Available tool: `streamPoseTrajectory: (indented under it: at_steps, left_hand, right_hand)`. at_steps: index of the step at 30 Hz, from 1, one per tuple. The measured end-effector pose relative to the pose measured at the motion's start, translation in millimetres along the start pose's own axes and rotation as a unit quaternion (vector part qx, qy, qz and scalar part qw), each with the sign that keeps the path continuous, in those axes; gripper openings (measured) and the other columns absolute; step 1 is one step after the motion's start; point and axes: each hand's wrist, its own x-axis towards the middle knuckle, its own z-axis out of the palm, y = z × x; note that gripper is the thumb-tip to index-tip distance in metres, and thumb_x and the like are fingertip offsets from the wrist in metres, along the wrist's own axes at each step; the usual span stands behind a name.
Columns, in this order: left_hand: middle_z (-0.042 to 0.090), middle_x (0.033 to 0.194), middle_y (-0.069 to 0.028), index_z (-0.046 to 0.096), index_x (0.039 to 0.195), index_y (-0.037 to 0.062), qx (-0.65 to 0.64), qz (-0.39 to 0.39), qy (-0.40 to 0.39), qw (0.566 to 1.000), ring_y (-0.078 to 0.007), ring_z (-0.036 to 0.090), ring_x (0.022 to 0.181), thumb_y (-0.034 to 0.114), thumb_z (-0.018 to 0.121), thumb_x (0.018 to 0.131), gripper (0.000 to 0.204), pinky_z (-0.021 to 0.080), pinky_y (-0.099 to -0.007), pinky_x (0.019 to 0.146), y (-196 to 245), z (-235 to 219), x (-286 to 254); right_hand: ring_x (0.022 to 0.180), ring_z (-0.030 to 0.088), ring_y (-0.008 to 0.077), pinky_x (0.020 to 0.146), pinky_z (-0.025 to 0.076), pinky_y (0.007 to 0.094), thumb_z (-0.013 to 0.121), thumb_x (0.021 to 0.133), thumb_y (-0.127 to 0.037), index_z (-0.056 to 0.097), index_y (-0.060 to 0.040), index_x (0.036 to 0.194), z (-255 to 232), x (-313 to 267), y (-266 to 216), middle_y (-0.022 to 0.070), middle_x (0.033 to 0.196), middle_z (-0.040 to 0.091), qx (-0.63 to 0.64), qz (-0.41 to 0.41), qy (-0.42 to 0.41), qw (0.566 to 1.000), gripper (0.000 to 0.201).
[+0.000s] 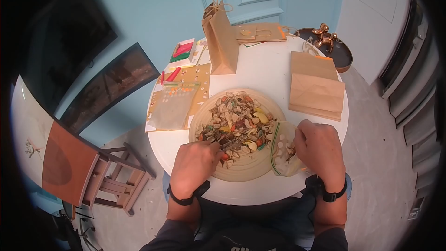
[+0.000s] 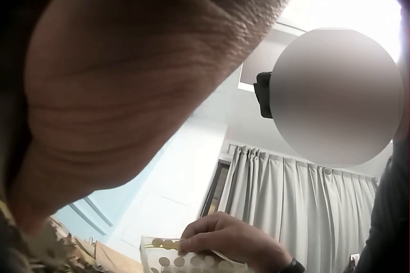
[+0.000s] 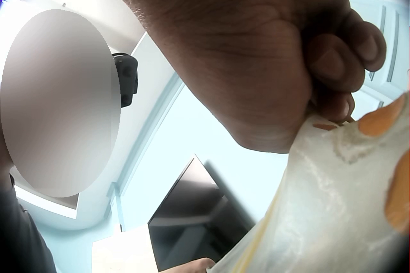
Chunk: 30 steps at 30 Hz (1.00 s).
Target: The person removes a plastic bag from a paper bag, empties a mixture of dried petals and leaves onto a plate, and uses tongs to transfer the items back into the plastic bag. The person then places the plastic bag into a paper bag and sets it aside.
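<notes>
A round woven tray (image 1: 237,174) holds a heap of dried slices, petals and leaves (image 1: 239,116). At its near left edge, my left hand (image 1: 195,165) touches the heap with bent fingers; whether they grip any pieces is hidden. My right hand (image 1: 320,146) pinches the upper edge of a clear zip bag (image 1: 283,151) with white dots and a green seal, over the tray's right side. Some dried pieces lie inside the bag. In the right wrist view the curled fingers of the right hand (image 3: 256,62) grip the bag's film (image 3: 320,190).
A second zip bag (image 1: 169,109) lies at the left over patterned sheets. Behind the tray stands a brown paper bag (image 1: 223,42), with flat paper bags (image 1: 262,32) beside it. More folded paper bags (image 1: 316,93) lie at the right. A wooden chair (image 1: 123,181) stands left of the table.
</notes>
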Motion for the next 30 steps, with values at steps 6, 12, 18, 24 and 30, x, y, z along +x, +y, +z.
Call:
streamPoseTrajectory:
  at_steps: [6,12,18,24,30]
  left_hand:
    - [0.077,0.084,-0.0135,0.081,0.095,0.0072,-0.042,0.008,0.034,0.999,-0.0382,0.076,0.079,0.021,0.085,0.096,0.014,0.060,-0.0488,0.070,-0.5,-8.5,-1.5]
    - [0.077,0.085,-0.0149,0.082,0.102,0.0030,-0.122,0.051,0.056,0.990,-0.0391,0.076,0.080,0.016,0.089,0.093,0.017,0.060,-0.0480,0.071,24.2,-13.2,1.8]
    - [0.080,0.102,-0.0184,0.079,0.120,0.0001,-0.174,0.139,0.011,0.975,-0.0394,0.078,0.086,0.020,0.092,0.094,0.035,0.061,-0.0477,0.074,65.7,2.5,11.9]
    - [0.077,0.101,-0.0222,0.077,0.120,-0.0006,-0.184,0.040,0.064,0.980,-0.0448,0.076,0.093,0.021,0.086,0.099,0.031,0.060,-0.0520,0.081,33.3,-6.9,9.3]
    - [0.077,0.107,-0.0290,0.077,0.119,-0.0025,-0.118,-0.100,0.135,0.979,-0.0525,0.075,0.101,0.018,0.080,0.104,0.025,0.059,-0.0563,0.087,-13.1,-14.8,4.0]
  right_hand:
    - [0.068,0.069,0.0447,0.071,0.056,0.0538,0.073,0.098,-0.009,0.066,0.0000,0.081,0.6,0.1,-1.2,0.0214,0.071,0.070,0.012,0.000,0.002,1.000,0.020]
    - [0.069,0.071,0.0435,0.070,0.057,0.0536,0.072,0.098,-0.010,0.068,0.0003,0.083,4.6,-0.3,-0.3,0.0217,0.072,0.070,0.017,-0.006,-0.003,1.000,0.019]
    - [0.069,0.071,0.0439,0.068,0.057,0.0536,0.072,0.098,-0.010,0.068,0.0002,0.083,0.7,1.4,-1.1,0.0221,0.072,0.070,-0.003,-0.011,0.000,1.000,0.018]
    - [0.068,0.070,0.0451,0.067,0.057,0.0531,0.074,0.097,-0.009,0.068,0.0011,0.081,-5.1,1.7,0.3,0.0227,0.071,0.070,0.017,0.026,0.017,0.999,0.020]
    - [0.066,0.072,0.0425,0.064,0.058,0.0476,0.076,0.095,-0.008,0.078,0.0024,0.092,-33.2,-1.1,11.9,0.0232,0.072,0.072,0.077,0.070,0.066,0.992,0.011]
